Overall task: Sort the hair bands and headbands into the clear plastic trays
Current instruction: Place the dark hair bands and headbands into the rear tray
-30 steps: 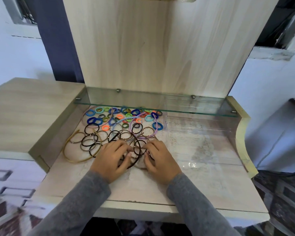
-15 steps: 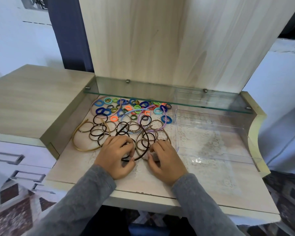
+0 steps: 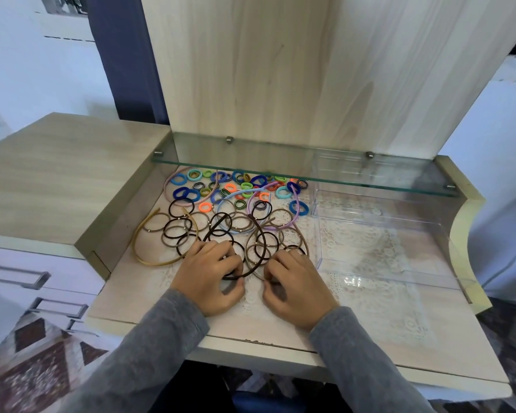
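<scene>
Curled fingers of the left hand (image 3: pixel 212 274) close over the lower curve of a dark brown headband (image 3: pixel 264 236), with the thumb tucked beneath it near the centre of the frame. Just to its right, the right hand (image 3: pixel 295 286) has its fingers bent, the tips down on the near end of a tan headband (image 3: pixel 304 242); whether it pinches that band I cannot tell. Both wrists wear grey sleeves (image 3: pixel 161 338).

Above the hands lies the heap on a lace mat (image 3: pixel 370 296). Thin black and brown hair bands (image 3: pixel 176 229) overlap in the middle of it, and small bright hair bands (image 3: pixel 246 186) in blue, green, orange and teal sit further up, partly under a glass shelf (image 3: pixel 310 171). A mustard headband (image 3: pixel 139 248) curves at the left edge of the heap, a pink headband (image 3: pixel 173 178) at its upper left, and a light blue headband (image 3: pixel 221 204) and a lilac headband (image 3: pixel 296 208) cross near the top.

On the right of the frame, a clear plastic tray (image 3: pixel 385 242) stands just beside the heap on the desk (image 3: pixel 429 356).
</scene>
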Motion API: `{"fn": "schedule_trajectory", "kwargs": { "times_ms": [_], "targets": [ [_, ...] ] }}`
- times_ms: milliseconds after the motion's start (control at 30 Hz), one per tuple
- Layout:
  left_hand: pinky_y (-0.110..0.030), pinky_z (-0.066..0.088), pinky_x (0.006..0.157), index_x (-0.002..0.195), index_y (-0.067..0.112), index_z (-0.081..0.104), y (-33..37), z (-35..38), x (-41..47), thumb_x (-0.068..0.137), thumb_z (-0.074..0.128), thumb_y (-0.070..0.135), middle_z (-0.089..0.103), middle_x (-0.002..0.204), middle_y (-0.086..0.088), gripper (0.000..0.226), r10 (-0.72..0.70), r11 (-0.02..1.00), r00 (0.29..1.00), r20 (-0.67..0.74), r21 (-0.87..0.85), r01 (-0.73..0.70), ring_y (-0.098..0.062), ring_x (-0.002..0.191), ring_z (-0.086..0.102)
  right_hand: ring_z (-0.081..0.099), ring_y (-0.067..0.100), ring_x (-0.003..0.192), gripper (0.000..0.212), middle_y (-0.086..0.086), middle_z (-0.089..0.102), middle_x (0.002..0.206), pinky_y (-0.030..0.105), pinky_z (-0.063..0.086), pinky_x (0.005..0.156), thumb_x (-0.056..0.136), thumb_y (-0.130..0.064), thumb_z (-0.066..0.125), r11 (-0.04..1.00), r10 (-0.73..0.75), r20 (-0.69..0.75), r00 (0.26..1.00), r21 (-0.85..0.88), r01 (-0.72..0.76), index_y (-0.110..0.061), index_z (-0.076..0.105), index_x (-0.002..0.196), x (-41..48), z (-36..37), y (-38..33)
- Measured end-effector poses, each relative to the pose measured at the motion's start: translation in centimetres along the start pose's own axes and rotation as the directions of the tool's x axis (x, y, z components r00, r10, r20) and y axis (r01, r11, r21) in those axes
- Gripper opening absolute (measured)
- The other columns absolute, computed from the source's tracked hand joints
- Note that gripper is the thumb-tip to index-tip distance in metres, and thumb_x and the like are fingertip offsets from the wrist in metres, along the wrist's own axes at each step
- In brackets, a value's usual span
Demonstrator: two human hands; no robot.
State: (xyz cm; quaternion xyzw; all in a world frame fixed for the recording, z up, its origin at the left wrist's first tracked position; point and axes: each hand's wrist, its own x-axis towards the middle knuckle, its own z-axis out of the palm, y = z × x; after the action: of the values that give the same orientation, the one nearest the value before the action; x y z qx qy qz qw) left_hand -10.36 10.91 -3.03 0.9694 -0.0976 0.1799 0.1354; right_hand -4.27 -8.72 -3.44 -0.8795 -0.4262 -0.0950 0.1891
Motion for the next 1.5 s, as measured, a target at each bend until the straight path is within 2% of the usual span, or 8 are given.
{"fn": "schedule_trajectory", "kwargs": {
  "times_ms": [133,267,400,667,1000,1233,1400,1500],
  "targets": [
    [-0.032,0.039,0.072,0.074,0.027,0.058,-0.3,-0.6,0.3,0.076,0.057,0.037,0.054,0.078,0.016,0.011,-0.027,0.996,0.999,-0.029,-0.083,0.025,-0.008,0.073,0.052,0.042,0.011,0.08,0.009,-0.009,0.05,0.084,0.024,0.035,0.074,0.081,-0.029,0.051,1.0,0.015,-0.019,1.0,0.011,-0.015,-0.021,0.053,0.083,0.2,-0.5,-0.1],
    [-0.024,0.046,0.064,0.077,0.021,0.059,-0.5,-1.7,1.2,0.081,0.056,0.033,0.055,0.073,0.013,0.013,-0.156,0.928,0.982,-0.108,-0.356,0.108,-0.008,0.069,0.055,0.044,0.008,0.073,0.007,-0.011,0.051,0.077,0.027,0.039,0.07,0.084,-0.027,0.048,0.992,0.071,-0.082,0.994,0.114,-0.062,-0.021,0.052,0.082,1.2,-2.0,-0.1],
    [-0.011,0.041,0.059,0.078,0.021,0.058,0.1,-3.1,2.7,0.087,0.061,0.022,0.055,0.066,0.012,0.009,-0.344,0.796,0.925,-0.161,-0.573,0.196,-0.006,0.062,0.053,0.051,0.009,0.066,0.006,-0.011,0.054,0.073,0.03,0.046,0.059,0.09,-0.024,0.051,0.939,0.148,-0.085,0.985,0.325,-0.113,-0.022,0.052,0.085,2.8,-3.7,0.0],
    [-0.013,0.041,0.05,0.086,0.012,0.057,-0.2,-5.3,6.2,0.097,0.051,0.016,0.048,0.06,0.005,0.013,-0.618,0.381,0.786,0.018,-0.868,0.319,-0.004,0.052,0.044,0.053,-0.001,0.06,0.01,-0.006,0.061,0.072,0.016,0.046,0.056,0.087,-0.005,0.06,0.626,0.486,-0.064,0.872,0.721,-0.296,-0.013,0.066,0.088,5.5,-7.4,1.0],
    [-0.022,0.039,0.054,0.094,0.009,0.069,-0.8,-7.5,8.7,0.1,0.042,0.016,0.05,0.056,0.005,0.028,-0.696,0.017,0.678,0.236,-0.939,0.343,-0.008,0.051,0.043,0.056,0.006,0.057,0.015,0.015,0.065,0.084,0.02,0.05,0.057,0.087,0.002,0.057,0.436,0.549,-0.02,0.835,0.86,-0.266,-0.007,0.066,0.096,7.9,-10.9,1.9],
    [-0.023,0.054,0.058,0.097,0.012,0.066,0.4,-8.8,9.0,0.099,0.044,0.011,0.071,0.076,-0.002,0.021,-0.653,-0.037,0.702,0.284,-0.938,0.345,-0.013,0.062,0.066,0.061,0.011,0.066,0.021,0.006,0.072,0.087,0.025,0.054,0.063,0.089,0.004,0.052,0.213,0.516,0.112,0.849,0.943,-0.254,-0.009,0.067,0.096,10.0,-11.6,0.1],
    [-0.026,0.058,0.072,0.113,0.007,0.06,1.0,-8.7,8.6,0.1,0.045,0.014,0.072,0.103,-0.007,0.021,-0.617,-0.032,0.738,0.271,-0.947,0.321,-0.019,0.088,0.072,0.061,0.013,0.071,0.022,0.003,0.074,0.09,0.026,0.053,0.063,0.086,0.003,0.058,0.226,0.481,0.114,0.869,0.942,-0.248,-0.012,0.069,0.097,11.2,-10.0,-1.8],
    [-0.026,0.058,0.077,0.117,0.006,0.058,1.2,-8.5,8.6,0.1,0.046,0.015,0.071,0.108,-0.007,0.023,-0.604,-0.027,0.753,0.26,-0.951,0.306,-0.019,0.093,0.071,0.067,0.01,0.075,0.023,0.002,0.074,0.09,0.025,0.056,0.064,0.084,0.004,0.061,0.203,0.495,0.105,0.863,0.951,-0.232,-0.011,0.069,0.1,11.8,-8.9,-2.8]
  ]
}}
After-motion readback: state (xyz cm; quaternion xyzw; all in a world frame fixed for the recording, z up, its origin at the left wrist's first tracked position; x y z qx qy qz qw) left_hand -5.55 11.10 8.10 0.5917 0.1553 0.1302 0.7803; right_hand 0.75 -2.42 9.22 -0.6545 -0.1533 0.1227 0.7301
